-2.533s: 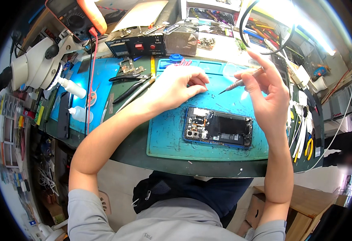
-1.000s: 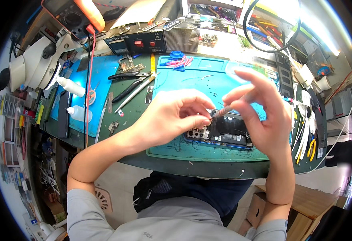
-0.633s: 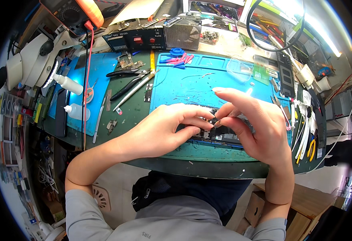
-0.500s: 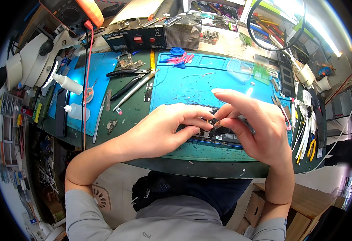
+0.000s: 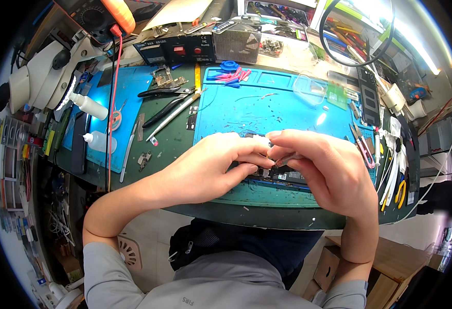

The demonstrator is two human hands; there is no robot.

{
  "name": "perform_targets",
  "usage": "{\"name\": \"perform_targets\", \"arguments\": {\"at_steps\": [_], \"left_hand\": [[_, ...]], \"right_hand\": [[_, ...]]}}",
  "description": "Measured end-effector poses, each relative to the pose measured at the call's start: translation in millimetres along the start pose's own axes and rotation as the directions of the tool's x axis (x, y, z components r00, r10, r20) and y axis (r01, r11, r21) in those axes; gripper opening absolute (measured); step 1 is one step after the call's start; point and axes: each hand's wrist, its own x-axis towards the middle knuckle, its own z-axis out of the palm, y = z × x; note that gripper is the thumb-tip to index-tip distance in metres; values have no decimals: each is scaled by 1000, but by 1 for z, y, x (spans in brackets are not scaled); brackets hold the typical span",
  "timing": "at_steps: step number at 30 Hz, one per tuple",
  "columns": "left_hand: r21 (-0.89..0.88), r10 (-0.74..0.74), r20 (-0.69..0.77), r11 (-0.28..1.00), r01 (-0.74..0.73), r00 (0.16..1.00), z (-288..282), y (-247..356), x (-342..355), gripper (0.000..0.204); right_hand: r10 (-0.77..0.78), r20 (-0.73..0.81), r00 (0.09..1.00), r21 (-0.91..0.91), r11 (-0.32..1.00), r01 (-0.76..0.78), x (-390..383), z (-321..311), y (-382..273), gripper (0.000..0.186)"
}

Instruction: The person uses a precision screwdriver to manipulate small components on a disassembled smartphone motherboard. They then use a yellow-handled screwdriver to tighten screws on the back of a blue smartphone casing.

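An opened phone (image 5: 293,176) with a dark battery and bare inner parts lies on the blue work mat (image 5: 236,121), mostly hidden by my hands. My left hand (image 5: 210,165) reaches in from the left, its stretched fingers and thumb resting on the phone's left part. From the right, my right hand (image 5: 334,170) comes over the phone with thumb and fingers pinched together. A small reddish, striped piece (image 5: 285,159) shows between those fingertips, too small to name. The fingertips of both hands nearly meet there.
Pink and blue pry tools (image 5: 231,76) lie at the mat's far left. Black-handled pliers (image 5: 164,110) and a white pen-like tool (image 5: 172,117) are left of the mat. Two squeeze bottles (image 5: 99,141) stand farther left. Tweezers (image 5: 362,144) and yellow-handled pliers (image 5: 401,191) lie right.
My right hand has lowered and its forefinger has curled down toward the left fingertips. My left hand stays nearly in place. The view has shifted slightly.
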Motion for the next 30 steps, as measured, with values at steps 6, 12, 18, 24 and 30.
{"name": "perform_targets", "arguments": {"at_steps": [6, 12, 18, 24, 30], "left_hand": [[21, -13, 11, 1000, 13, 1000, -2, 1, 0, 32], [17, -49, -2, 999, 49, 999, -2, 3, 0, 28], [85, 20, 2, 996, -20, 1000, -3, 0, 0, 29], [89, 21, 0, 996, -21, 1000, -3, 1, 0, 31], [73, 5, 12, 997, -6, 1000, -3, 1, 1, 28]], "right_hand": [[69, 11, 998, 0, 998, -69, -1, -1, -7, 38], [44, -20, 999, -39, 998, -45, -2, 2, -4, 39], [-10, -5, 1000, -75, 997, 10, -1, 0, -2, 43], [0, -33, 999, -79, 997, -3, -1, 2, -2, 44], [24, -12, 1000, -75, 997, -24, 1, 0, -5, 45]]}}
